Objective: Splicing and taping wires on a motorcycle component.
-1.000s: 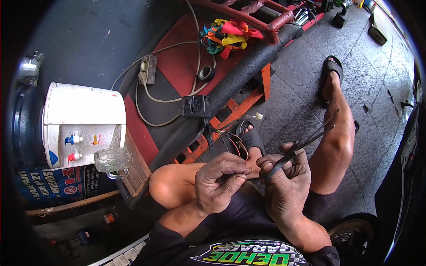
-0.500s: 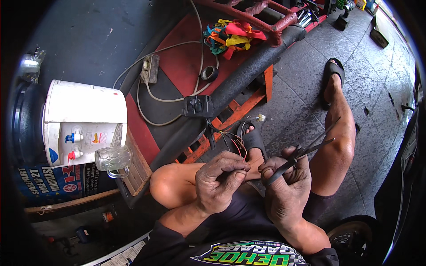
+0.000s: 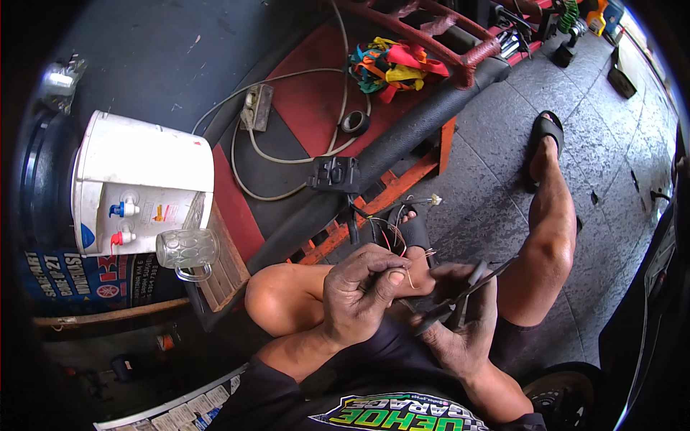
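Observation:
My left hand point(image 3: 363, 294) pinches the end of a thin wire point(image 3: 410, 279) between thumb and fingertips. Several thin coloured wires point(image 3: 392, 233) run from there toward a black handlebar switch housing point(image 3: 335, 174), which rests on the dark padded edge. A small pale connector point(image 3: 435, 200) hangs at the end of one lead. My right hand point(image 3: 463, 323) is wrapped around a dark, slim, scissor-like hand tool point(image 3: 460, 298), whose long end points up and right. Motion blur hides its exact kind. The tool is apart from the wire in my left hand.
A white water dispenser point(image 3: 147, 179) stands at the left, beside a glass mug point(image 3: 188, 249) on a wooden crate point(image 3: 226, 276). On the red-black surface lie a power strip point(image 3: 256, 108), a tape roll point(image 3: 353, 123) and coloured straps point(image 3: 395, 65). Orange framing point(image 3: 388, 197) runs below.
My right hand has turned and shifted slightly down, swinging the dark tool away from the wire. My left hand keeps its pinch. The whole view has shifted slightly.

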{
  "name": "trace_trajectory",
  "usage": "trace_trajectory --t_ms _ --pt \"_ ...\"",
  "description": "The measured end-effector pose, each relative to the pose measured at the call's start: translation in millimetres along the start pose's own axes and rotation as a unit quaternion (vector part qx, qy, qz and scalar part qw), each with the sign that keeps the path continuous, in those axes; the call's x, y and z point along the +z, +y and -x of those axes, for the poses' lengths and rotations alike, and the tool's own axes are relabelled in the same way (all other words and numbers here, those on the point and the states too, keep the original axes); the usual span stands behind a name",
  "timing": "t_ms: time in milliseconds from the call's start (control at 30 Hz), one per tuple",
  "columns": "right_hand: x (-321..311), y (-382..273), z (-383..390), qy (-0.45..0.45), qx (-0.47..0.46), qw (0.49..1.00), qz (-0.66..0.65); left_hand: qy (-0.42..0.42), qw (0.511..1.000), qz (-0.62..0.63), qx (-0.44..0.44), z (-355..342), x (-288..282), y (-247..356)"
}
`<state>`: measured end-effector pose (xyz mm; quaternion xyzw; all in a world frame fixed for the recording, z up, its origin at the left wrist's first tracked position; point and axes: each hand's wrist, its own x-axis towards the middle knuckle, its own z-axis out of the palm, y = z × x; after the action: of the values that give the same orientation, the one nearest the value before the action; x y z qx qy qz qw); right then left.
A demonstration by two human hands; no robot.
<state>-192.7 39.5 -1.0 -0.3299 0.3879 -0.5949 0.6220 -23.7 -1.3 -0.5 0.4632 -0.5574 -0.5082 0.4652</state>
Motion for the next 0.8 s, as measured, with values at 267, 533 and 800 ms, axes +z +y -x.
trace_trajectory --t_ms 267,533,800 --pt "-31.2 27.3 27.3 -0.025 -0.004 0.890 0.456 -0.036 0.997 -0.059 0.023 -5.7 6.1 9.5" --pt "-27.2 28.9 18.4 -0.011 -0.010 0.898 0.440 -0.082 0.976 -0.180 0.096 -5.7 8.2 15.2" --pt "-28.3 32.2 20.4 -0.003 -0.013 0.890 0.456 -0.123 0.960 -0.222 0.120 -5.4 9.0 12.5"
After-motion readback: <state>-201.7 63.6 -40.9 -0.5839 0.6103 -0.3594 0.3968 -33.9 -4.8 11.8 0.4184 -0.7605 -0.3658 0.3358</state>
